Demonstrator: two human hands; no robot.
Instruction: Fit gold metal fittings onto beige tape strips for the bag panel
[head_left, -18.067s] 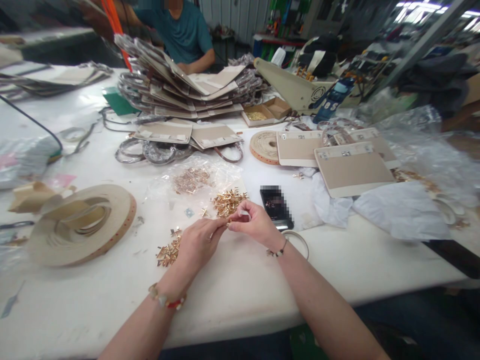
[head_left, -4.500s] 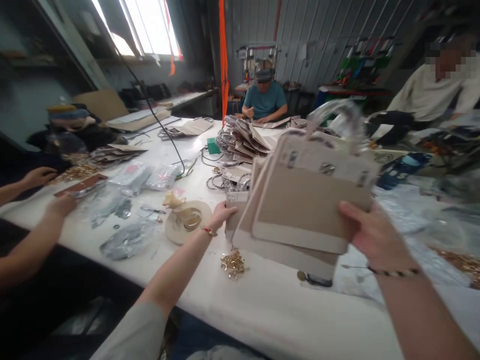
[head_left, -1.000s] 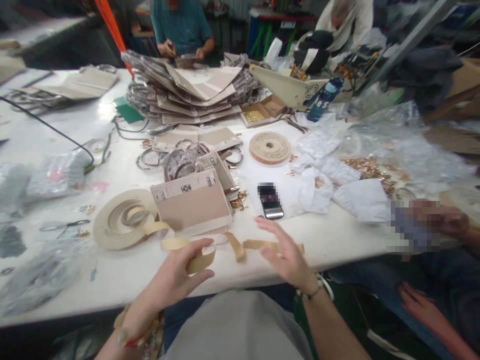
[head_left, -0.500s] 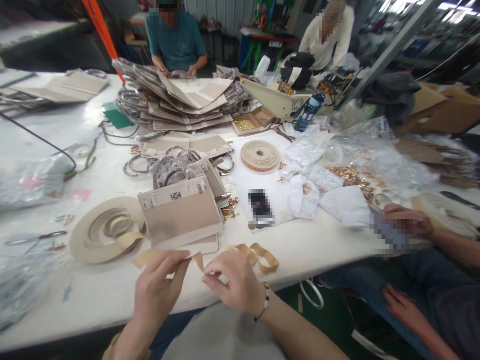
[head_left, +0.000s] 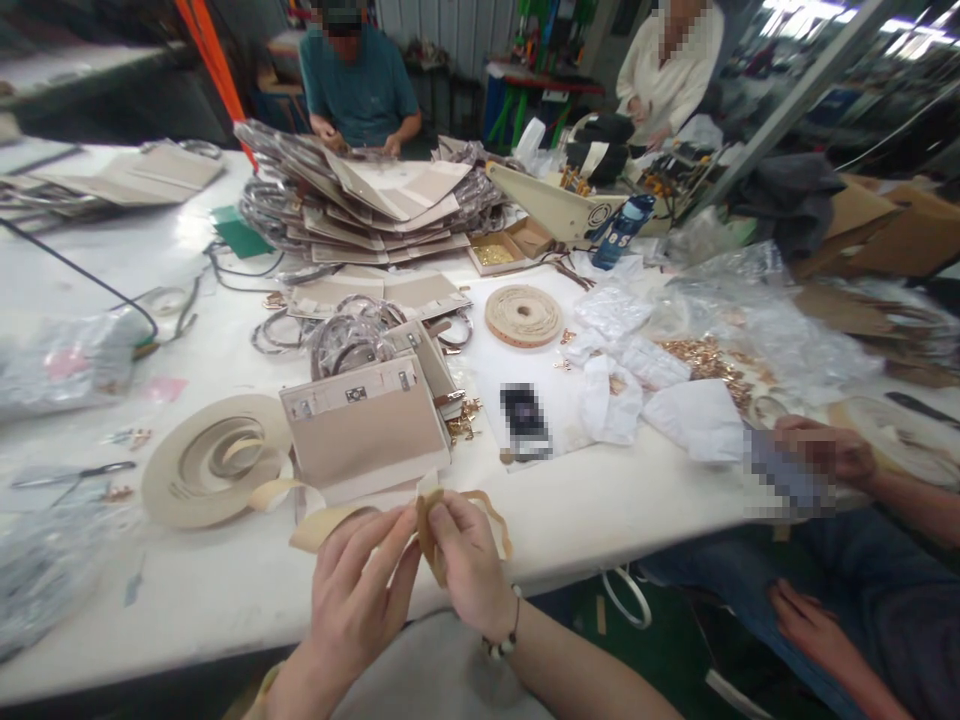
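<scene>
My right hand (head_left: 469, 560) pinches a small loop of tan tape (head_left: 430, 535) above the table's front edge. Close beside it, my left hand (head_left: 364, 585) has its fingers pressed together at the loop's left side; a wide strip of the tape (head_left: 322, 527) runs out behind those fingers. That strip leads toward a large flat tape roll (head_left: 180, 470) on the left. A thin tape end curves on the table just right of my right hand. Behind both hands lies a beige panel (head_left: 367, 430) with a white edge, on top of other panels.
A tall stack of panels (head_left: 375, 200) stands at the back. A smaller roll (head_left: 523, 315), a phone (head_left: 525, 415), white packets (head_left: 697, 415) and metal clips (head_left: 705, 365) lie mid-table and right. A person's hand (head_left: 832, 450) is at the right; two people are across the table.
My hands have come together, and the tape between them is now bunched into a loop. The tape that lay curled right of my right hand has been drawn in toward it.
</scene>
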